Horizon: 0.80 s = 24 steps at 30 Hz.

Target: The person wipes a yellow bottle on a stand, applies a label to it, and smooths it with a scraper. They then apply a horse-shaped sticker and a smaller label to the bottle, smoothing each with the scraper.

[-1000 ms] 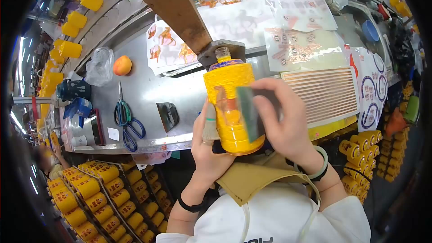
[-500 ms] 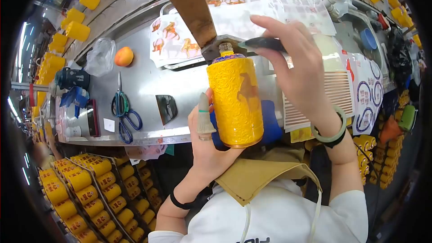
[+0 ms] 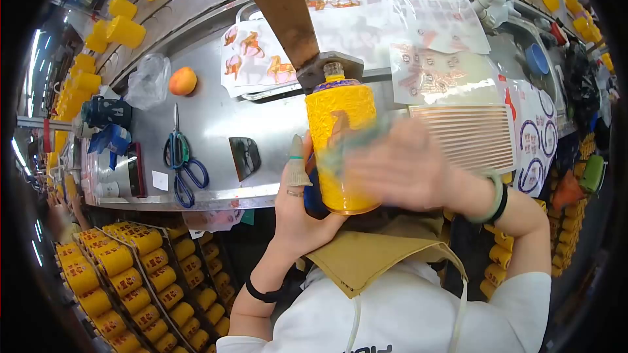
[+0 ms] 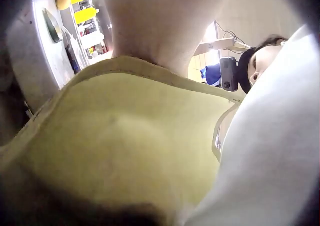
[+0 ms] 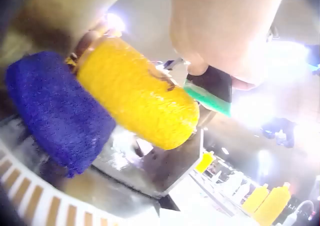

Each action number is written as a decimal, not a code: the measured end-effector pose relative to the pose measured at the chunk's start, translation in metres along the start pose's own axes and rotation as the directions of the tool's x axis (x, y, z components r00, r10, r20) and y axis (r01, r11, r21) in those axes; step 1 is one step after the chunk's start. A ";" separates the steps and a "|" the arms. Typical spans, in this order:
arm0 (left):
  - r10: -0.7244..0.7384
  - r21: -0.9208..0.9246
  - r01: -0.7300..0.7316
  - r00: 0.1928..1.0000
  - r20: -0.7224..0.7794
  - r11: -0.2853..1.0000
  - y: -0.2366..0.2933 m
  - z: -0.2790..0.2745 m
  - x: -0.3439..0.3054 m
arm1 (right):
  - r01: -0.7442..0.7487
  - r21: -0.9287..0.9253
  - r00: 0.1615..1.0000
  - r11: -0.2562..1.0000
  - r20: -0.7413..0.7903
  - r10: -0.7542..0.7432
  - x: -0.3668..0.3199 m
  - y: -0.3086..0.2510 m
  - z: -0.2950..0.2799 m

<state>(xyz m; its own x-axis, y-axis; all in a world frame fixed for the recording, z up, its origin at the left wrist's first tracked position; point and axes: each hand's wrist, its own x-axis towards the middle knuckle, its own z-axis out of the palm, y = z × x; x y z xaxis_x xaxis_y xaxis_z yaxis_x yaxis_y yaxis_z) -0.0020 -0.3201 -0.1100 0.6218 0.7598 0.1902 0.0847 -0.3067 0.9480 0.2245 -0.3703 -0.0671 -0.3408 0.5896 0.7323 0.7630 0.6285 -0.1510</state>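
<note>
A yellow embossed bottle (image 3: 343, 104) with a brown horse picture stands tilted, its clear neck at a dark metal plate (image 3: 311, 73) on a wooden bar. My left hand (image 3: 297, 219) grips the bottle low on its left side; one finger wears a cloth finger cover (image 3: 298, 171) with a green band. My right hand (image 3: 409, 163), blurred in the head view, holds a dark scraper (image 5: 212, 85) with a green edge against the bottle's front. In the right wrist view, a blue cloth (image 5: 60, 110) lies alongside the bottle. The left wrist view shows mostly the apron (image 4: 120, 136).
On the metal table (image 3: 216, 117) lie scissors (image 3: 178, 157), a dark curved-edge piece (image 3: 244, 159), a peach-like fruit (image 3: 183, 81) and a plastic bag (image 3: 148, 82). Printed sheets (image 3: 445, 72) cover the right side, beside a striped panel (image 3: 464, 136). Racked yellow bottles (image 3: 131, 274) stand lower left.
My right hand lifted the scraper off the bottle up beside its neck, then brought it back down over the front. The bottle turned, shifting the horse picture; my left hand stayed at its base.
</note>
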 end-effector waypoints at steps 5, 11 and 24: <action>-0.025 0.118 0.014 0.995 0.096 0.993 0.002 -0.010 0.003 | -0.141 0.064 0.990 0.988 0.040 0.138 0.019 -0.010 -0.015; -0.055 0.033 0.051 0.991 0.121 0.998 -0.008 -0.012 0.002 | 0.007 0.042 0.998 0.999 0.068 -0.009 -0.007 -0.043 -0.004; 0.157 0.321 -0.170 0.985 0.064 0.932 0.011 -0.021 0.021 | -0.698 0.307 0.681 0.647 0.008 0.732 -0.011 -0.047 -0.030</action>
<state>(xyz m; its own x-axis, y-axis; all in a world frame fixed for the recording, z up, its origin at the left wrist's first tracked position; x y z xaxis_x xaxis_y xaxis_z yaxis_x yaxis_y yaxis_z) -0.0039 -0.2955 -0.0900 0.6761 0.6636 0.3201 0.2238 -0.5989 0.7690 0.2090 -0.4211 -0.0484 0.3221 0.8657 0.3832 0.5627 0.1505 -0.8129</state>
